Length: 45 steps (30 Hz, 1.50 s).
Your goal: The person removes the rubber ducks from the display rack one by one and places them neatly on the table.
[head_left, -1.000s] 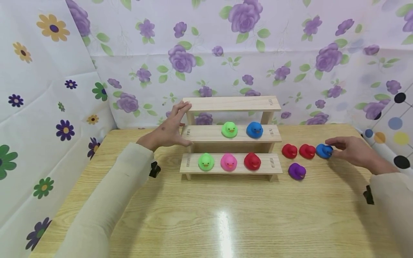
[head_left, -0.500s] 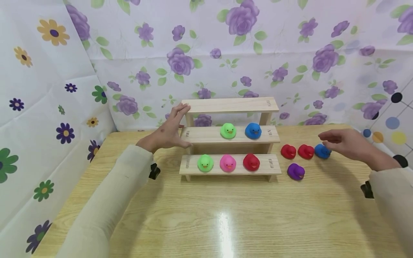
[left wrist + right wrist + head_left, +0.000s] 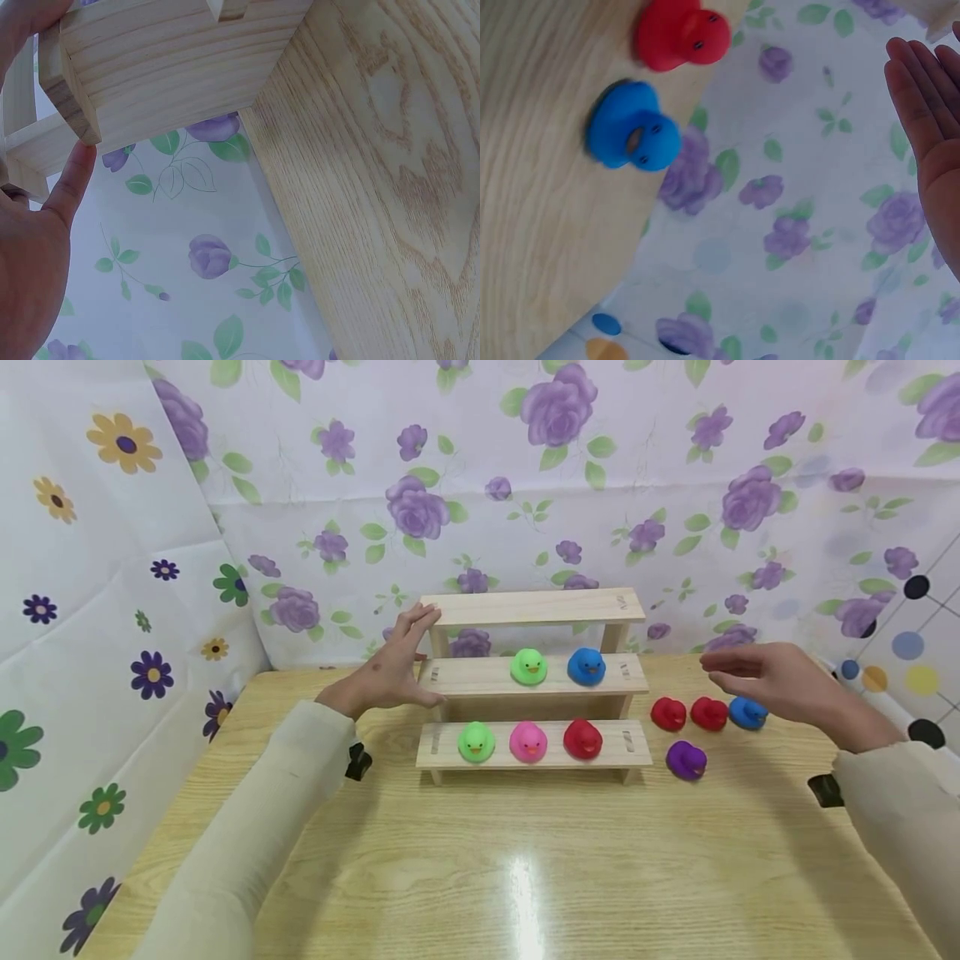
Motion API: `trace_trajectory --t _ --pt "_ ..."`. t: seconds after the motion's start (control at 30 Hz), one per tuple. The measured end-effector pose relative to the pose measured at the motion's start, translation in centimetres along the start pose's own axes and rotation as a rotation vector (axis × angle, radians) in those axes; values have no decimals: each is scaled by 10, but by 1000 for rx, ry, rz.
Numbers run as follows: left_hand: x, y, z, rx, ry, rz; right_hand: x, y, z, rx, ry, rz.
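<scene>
A three-tier wooden shelf [image 3: 525,607] stands on the table. My left hand [image 3: 386,675] grips its left end, fingers at the top tier and thumb by the middle one; the left wrist view shows a fingertip against a board's edge [image 3: 71,90]. On the middle tier sit a green duck [image 3: 528,667] and a blue duck [image 3: 587,667]. Below them are a green duck [image 3: 476,742], a pink duck [image 3: 528,742] and a red duck [image 3: 582,739]. My right hand [image 3: 783,685] holds nothing, raised near another blue duck [image 3: 747,713], its fingers straight in the right wrist view.
Right of the shelf, two red ducks [image 3: 668,714] [image 3: 708,714] lie in a row with the blue one, and a purple duck [image 3: 686,761] lies in front of them. Flowered cloth [image 3: 480,460] hangs close behind the shelf and along the left side.
My right hand has left the blue duck on the table and moved up and to the left, with nothing in it. The left hand keeps its place on the shelf.
</scene>
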<state>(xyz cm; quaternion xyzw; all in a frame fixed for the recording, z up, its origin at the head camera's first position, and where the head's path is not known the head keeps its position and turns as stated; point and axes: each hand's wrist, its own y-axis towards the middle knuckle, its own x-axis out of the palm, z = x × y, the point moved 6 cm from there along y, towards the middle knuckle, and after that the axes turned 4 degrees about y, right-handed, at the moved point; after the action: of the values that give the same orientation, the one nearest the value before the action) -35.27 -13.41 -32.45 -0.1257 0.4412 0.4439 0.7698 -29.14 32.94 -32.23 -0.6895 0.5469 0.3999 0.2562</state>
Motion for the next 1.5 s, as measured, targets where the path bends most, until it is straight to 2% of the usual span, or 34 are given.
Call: trace_trajectory --t 0.2,0.33,0.67,0.9,1.13,1.27,1.5 --pt "0 0 0 13 -10 3 0 2 -30 -116 42 45" --pt "1 0 1 9 -6 0 2 4 -48 -164 69 59" --pt "1 0 -1 3 5 4 14 20 -81 -173 150 60" --pt "1 0 -2 9 4 3 26 33 -110 -311 148 55" --pt "0 1 0 6 16 -2 35 47 -127 -310 179 36" --pt "-1 1 0 2 20 -2 41 56 -136 -341 172 30" --pt "0 1 0 -5 33 -1 55 71 -145 -322 171 -17"
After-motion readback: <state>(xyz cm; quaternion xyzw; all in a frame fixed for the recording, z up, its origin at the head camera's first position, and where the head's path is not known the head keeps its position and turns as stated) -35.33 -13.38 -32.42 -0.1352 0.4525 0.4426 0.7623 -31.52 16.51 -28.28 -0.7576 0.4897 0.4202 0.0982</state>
